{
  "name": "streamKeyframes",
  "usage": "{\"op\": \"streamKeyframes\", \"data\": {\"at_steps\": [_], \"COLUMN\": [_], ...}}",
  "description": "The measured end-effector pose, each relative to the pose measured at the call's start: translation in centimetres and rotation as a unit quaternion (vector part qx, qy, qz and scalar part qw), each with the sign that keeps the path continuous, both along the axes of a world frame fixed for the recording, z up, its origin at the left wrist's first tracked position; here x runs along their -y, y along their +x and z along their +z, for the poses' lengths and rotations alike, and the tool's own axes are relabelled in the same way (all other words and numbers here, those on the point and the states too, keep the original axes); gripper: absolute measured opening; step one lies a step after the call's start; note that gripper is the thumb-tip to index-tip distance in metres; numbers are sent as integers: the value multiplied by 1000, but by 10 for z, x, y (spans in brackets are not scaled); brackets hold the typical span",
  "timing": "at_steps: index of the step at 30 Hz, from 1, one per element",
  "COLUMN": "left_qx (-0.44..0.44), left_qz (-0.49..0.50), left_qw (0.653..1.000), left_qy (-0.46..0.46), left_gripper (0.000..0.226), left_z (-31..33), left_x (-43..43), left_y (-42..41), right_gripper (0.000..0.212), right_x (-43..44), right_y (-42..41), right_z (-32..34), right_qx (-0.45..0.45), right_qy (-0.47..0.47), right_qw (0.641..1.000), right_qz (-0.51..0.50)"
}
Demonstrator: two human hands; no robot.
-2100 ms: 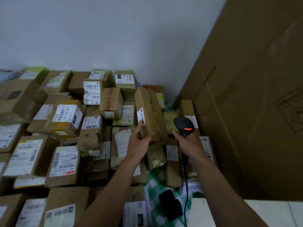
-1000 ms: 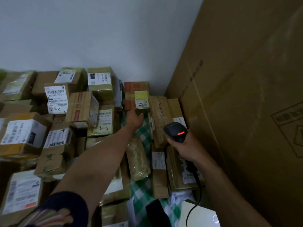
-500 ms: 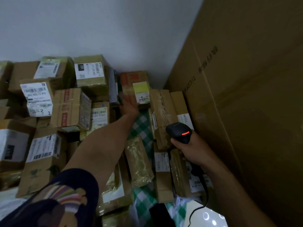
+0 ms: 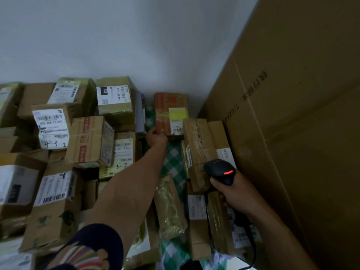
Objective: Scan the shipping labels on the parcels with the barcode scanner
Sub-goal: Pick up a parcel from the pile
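The red-taped parcel (image 4: 165,112) at the back wall is grasped at its lower corner by the left hand (image 4: 155,136). Its label (image 4: 177,121) should be tilted forward, unshadowed. The barcode scanner (image 4: 220,170) is clenched in the right hand (image 4: 237,195), and should be aimed squarely.

Parcels (image 4: 58,145) are stacked against the back wall (image 4: 136,41), with a large upright carton (image 4: 302,133) closing off the right side. In the far corner, one parcel (image 4: 167,106) is stood against the wall, its shipping label (image 4: 177,121) facing forward. The left hand (image 4: 155,137) is placed at that parcel's lower left edge. The barcode scanner (image 4: 220,169) is held in the right hand (image 4: 237,195), nearer the camera and just beside the carton, above flat parcels lying on a cloth (image 4: 174,162).
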State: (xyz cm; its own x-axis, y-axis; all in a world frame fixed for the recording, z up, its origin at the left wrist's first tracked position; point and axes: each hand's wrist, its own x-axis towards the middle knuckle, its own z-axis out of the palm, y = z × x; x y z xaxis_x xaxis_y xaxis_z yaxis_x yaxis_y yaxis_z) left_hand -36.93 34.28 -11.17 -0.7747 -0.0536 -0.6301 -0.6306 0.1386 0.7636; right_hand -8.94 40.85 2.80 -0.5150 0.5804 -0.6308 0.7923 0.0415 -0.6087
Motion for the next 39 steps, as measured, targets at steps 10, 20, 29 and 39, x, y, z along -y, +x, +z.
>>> {"op": "streamKeyframes", "data": {"at_steps": [10, 20, 29, 39], "left_qx": [-99, -64, -49, -282], "left_qz": [-113, -300, -347, -281], "left_qw": [988, 951, 933, 917], "left_qy": [-25, 30, 79, -38], "left_gripper": [44, 91, 135, 112], "left_z": [4, -13, -16, 25], "left_x": [-8, -9, 9, 10], "left_y": [13, -18, -14, -2], "right_gripper": [42, 40, 41, 42], "right_x": [1, -3, -5, -3], "right_y": [2, -3, -8, -6], "right_z": [4, 7, 6, 10], "right_qx": [-20, -38, -27, -31], "right_qy": [-4, -27, -32, -30], "right_qw": [1000, 999, 999, 999], "right_qz": [-13, -22, -17, -19]}}
